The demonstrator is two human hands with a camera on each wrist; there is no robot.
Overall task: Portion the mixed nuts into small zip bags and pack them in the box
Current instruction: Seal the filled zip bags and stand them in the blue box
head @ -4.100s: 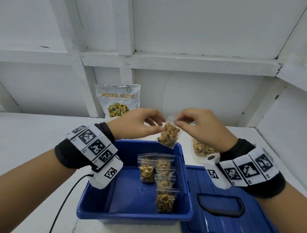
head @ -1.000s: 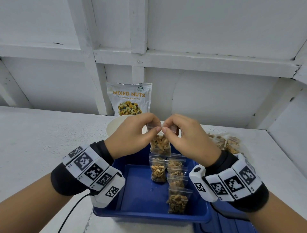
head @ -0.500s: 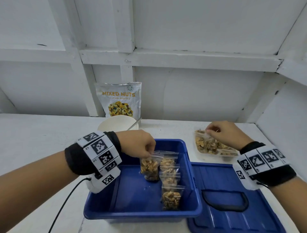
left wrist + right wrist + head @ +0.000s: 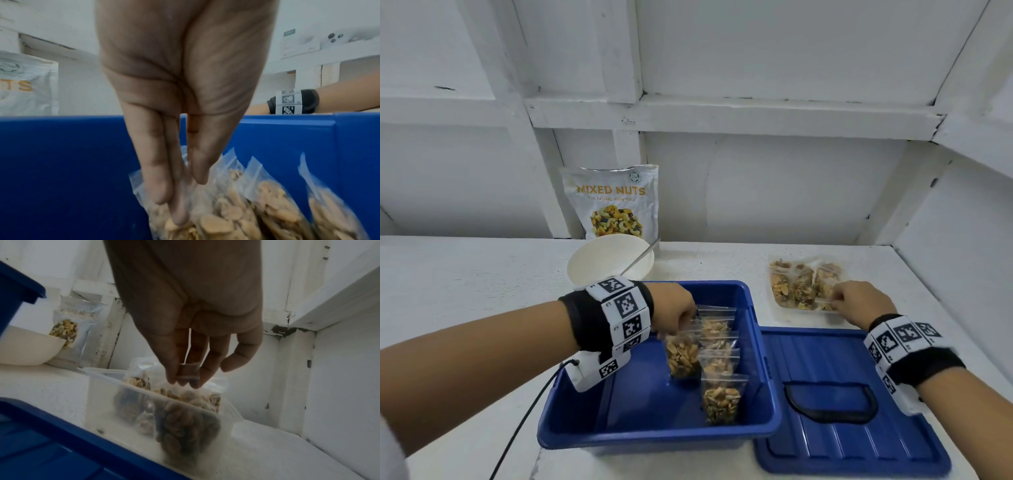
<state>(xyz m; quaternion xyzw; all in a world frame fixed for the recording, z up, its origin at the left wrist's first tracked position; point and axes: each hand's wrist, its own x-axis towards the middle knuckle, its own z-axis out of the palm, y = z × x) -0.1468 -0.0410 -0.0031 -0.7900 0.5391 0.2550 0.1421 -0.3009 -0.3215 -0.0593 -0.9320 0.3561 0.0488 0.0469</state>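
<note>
My left hand (image 4: 683, 325) is inside the blue box (image 4: 619, 442) and pinches the top of a zip bag of nuts (image 4: 683, 358) between thumb and fingers (image 4: 158, 186). That bag (image 4: 207, 225) hangs at the left of a row of several filled bags (image 4: 722, 399) standing along the box's right wall. My right hand (image 4: 834, 301) reaches into a clear tray (image 4: 780, 315) at the back right. Its fingertips (image 4: 203, 378) pinch the top strip of another filled zip bag (image 4: 185, 423) there.
The blue lid (image 4: 842, 442) lies flat to the right of the box, in front of the tray. A white bowl (image 4: 606, 263) with a spoon handle (image 4: 642, 255) stands behind the box. The mixed nuts pouch (image 4: 616, 202) leans on the white wall.
A second ago both hands held one bag above the box. Since then the left hand has lowered it into the box, and the right hand has gone to the tray and pinched another bag.
</note>
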